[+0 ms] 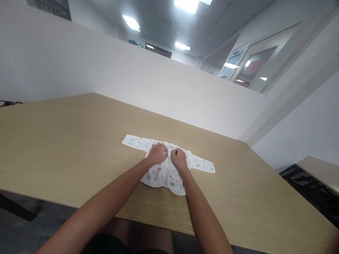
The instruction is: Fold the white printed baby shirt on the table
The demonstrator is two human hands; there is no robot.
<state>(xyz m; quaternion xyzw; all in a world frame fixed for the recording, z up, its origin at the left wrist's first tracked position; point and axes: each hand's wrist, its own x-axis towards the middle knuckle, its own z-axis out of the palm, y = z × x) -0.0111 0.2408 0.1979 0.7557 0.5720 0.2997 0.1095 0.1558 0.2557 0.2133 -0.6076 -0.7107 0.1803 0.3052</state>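
A small white baby jacket (155, 177) with a scattered print lies flat, its sleeves stretched out to both sides. Its front edges meet or nearly meet at the middle, spreading slightly apart toward the hem. My left hand (158, 153) is closed on the left front panel just below the collar, fingers curled at the edge. Across the opening, my right hand (179, 158) is curled into a pinch on the right front panel. The fingertips of both hands are partly hidden, and a small dark label shows inside the neckline.
The jacket rests on a wide wood-grain table (79, 141). A white partition (159, 90) rises along the far edge. At the right stands a dark shelf-like unit (309, 187) with a light top. A dark cable-like item (9, 103) sits at the far left.
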